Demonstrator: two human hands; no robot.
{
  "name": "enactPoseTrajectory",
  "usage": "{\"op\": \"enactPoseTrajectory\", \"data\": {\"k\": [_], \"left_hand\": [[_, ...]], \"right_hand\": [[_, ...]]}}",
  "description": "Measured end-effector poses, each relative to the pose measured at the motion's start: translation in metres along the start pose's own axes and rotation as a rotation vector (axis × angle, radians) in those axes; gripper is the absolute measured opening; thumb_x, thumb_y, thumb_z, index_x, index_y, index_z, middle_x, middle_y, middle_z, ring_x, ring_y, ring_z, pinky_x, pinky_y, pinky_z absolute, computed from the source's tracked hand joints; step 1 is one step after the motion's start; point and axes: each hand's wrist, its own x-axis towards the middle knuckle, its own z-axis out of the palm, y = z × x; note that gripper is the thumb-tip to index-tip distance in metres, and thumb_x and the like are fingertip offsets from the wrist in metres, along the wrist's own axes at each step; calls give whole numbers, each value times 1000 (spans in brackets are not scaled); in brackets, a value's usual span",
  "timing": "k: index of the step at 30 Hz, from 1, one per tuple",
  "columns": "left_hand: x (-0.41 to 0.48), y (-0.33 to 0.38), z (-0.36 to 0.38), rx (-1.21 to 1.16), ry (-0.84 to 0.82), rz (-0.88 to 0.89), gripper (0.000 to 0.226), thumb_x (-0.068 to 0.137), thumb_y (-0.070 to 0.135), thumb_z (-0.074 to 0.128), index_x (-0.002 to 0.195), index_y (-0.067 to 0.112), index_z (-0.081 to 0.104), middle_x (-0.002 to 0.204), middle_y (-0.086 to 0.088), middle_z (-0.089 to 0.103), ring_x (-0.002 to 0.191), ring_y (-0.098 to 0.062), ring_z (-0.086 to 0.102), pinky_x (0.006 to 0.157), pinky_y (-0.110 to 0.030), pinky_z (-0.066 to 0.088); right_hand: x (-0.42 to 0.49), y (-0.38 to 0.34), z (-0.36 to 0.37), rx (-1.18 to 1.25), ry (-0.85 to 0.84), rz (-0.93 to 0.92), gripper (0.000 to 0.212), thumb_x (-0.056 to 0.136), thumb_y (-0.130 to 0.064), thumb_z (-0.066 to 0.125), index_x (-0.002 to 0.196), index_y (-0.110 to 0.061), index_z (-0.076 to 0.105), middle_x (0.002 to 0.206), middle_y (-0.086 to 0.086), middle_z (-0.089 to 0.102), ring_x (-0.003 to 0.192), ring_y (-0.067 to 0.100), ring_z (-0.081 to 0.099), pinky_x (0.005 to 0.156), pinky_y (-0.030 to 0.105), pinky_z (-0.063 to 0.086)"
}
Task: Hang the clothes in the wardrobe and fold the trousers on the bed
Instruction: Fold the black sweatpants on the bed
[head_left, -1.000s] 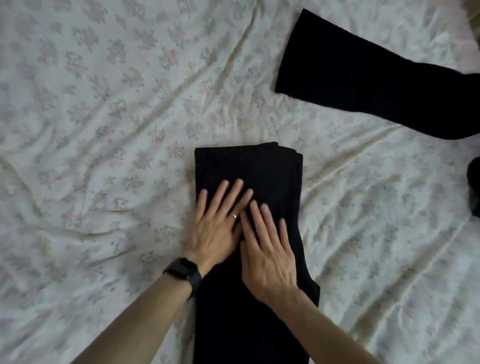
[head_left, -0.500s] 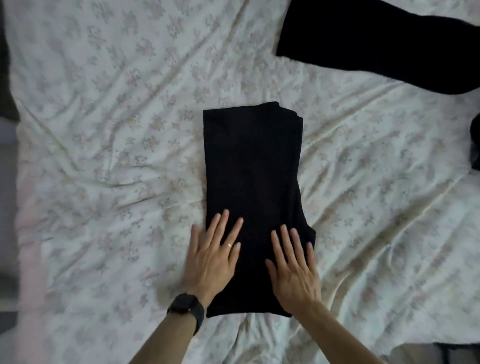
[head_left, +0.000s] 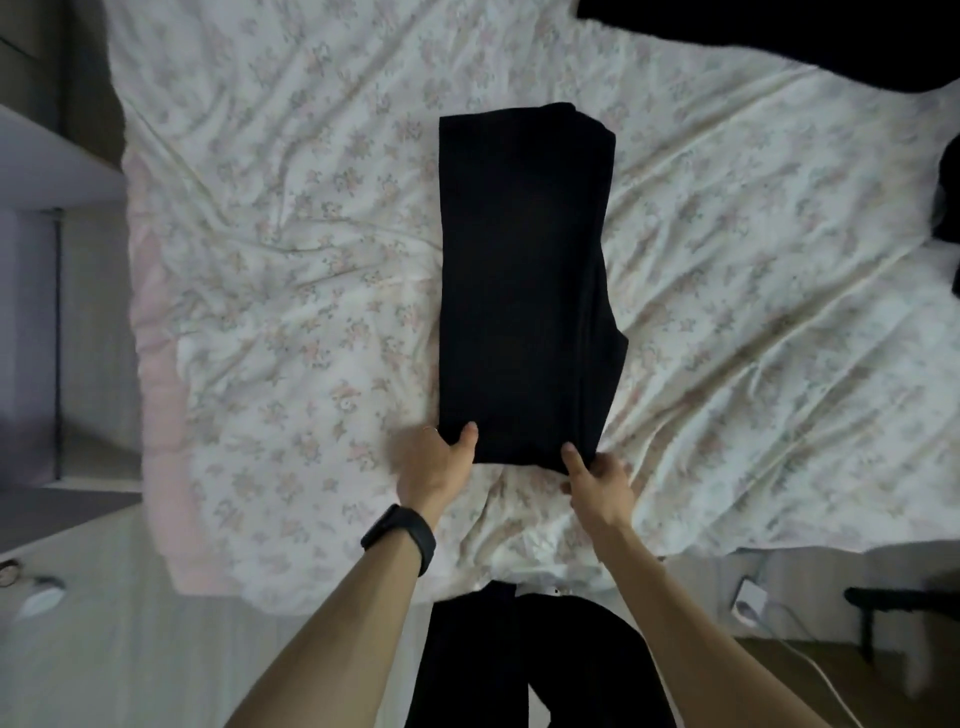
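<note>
Black trousers, folded into a long narrow rectangle, lie lengthwise in the middle of the bed with its floral sheet. My left hand grips the near left corner of the trousers, thumb on top and fingers tucked under the cloth. My right hand pinches the near right corner the same way, thumb on top. A black watch sits on my left wrist.
Another black garment lies at the bed's far right, and a dark item sits at the right edge. The floor shows on the left. A white charger and cable lie on the floor at the right.
Both hands slid back from lying flat on the trousers to the near edge and took hold of its two corners. The view pulled back, showing the bed's edge and floor.
</note>
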Motion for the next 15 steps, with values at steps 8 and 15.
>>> {"op": "enactPoseTrajectory", "data": {"k": [8,15], "left_hand": [[-32,-9,-22,-190,-20,54,26,104,40,51,112,18,63,101,0,70,78,-9,69,56,-18,46],[-107,-7,-44,-42,2,120,36,102,44,51,105,10,65,95,-9,69,90,-29,66,70,-33,47]], "right_hand": [[-11,-21,-35,-117,-167,-32,33,101,-42,54,108,-11,62,85,6,68,70,19,66,69,38,62],[-66,-13,-98,-59,-288,-41,35,102,-36,57,121,-7,62,93,5,70,74,16,69,58,29,55]]}}
